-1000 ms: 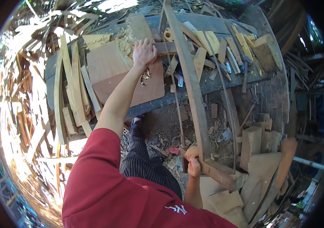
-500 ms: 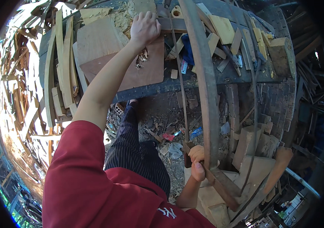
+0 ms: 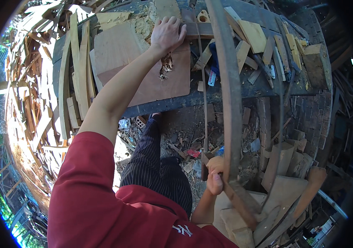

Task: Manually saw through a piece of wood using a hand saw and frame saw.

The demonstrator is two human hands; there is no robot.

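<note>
My right hand (image 3: 214, 175), low in the view, is closed around the near end of a large wooden frame saw (image 3: 231, 91). Its thin blade (image 3: 204, 95) runs forward to a wood piece (image 3: 198, 29) on the bench and crosses it just right of my left hand. My left hand (image 3: 168, 35) is closed over that wood piece, its fingers bent across the top. A reddish-brown board (image 3: 160, 82) with a ragged hole lies flat below my left wrist. Where the blade meets the wood is too small to judge the cut's depth.
The dark workbench (image 3: 160, 106) carries wood offcuts (image 3: 253, 36), a blue cloth (image 3: 214, 62) and a thick wood block (image 3: 315, 66) at right. Long strips (image 3: 75, 66) lean at left. Timber pieces (image 3: 286, 190) are piled at lower right. Scraps and litter (image 3: 193, 153) cover the ground.
The whole view has shifted a little, so the bench appears farther right and lower. Against the bench, my right hand and the saw have moved slightly forward. My left hand stays on the wood piece.
</note>
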